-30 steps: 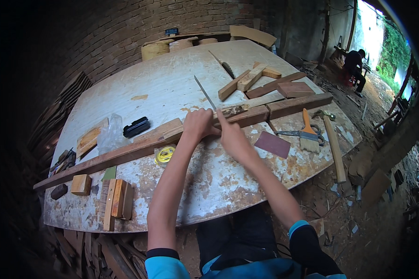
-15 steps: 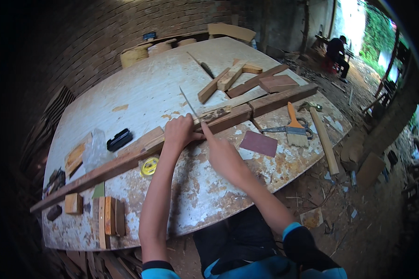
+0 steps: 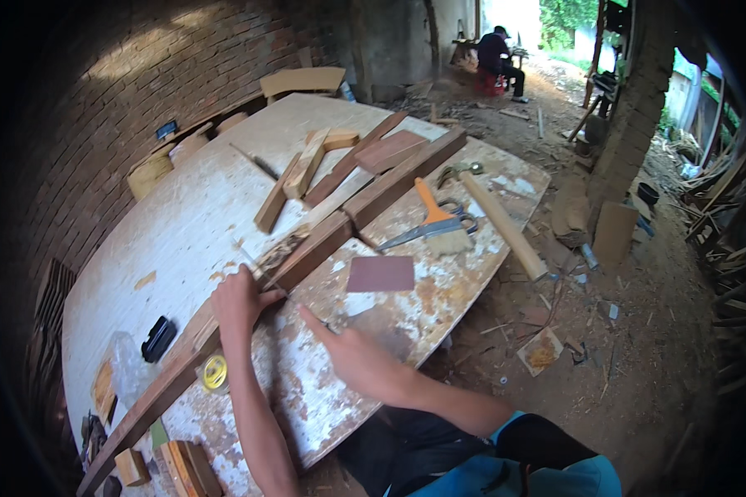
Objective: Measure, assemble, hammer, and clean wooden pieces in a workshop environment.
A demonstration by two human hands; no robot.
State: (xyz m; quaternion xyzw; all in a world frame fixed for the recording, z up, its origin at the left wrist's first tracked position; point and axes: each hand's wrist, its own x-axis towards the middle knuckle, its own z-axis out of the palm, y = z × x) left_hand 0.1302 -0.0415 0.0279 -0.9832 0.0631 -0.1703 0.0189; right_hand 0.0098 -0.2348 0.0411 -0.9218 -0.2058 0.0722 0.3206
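Far left, beyond the long dark beam (image 3: 157,403), lie a crumpled plastic bag (image 3: 129,369) and a black case (image 3: 159,339). A tape measure (image 3: 215,373) sits just beside the beam's near side. Next, the left hand (image 3: 239,303) is bent over the beam, its thumb toward the near side; whether it grips or only presses, I cannot tell. The pale strip (image 3: 284,247), blotched dark here, lies along the beam's far edge, and a thin blade (image 3: 254,261) crosses it beside the left hand. On the near side of the beam, the right hand (image 3: 360,359) holds the blade's near end, forefinger stretched along it.

No severed end shows at the blade, so the work there looks unfinished; any depth reached is hidden. Farther right, on the beam's near side, sandpaper (image 3: 380,274), a brush (image 3: 436,217) and a hammer (image 3: 506,228) lie untouched.
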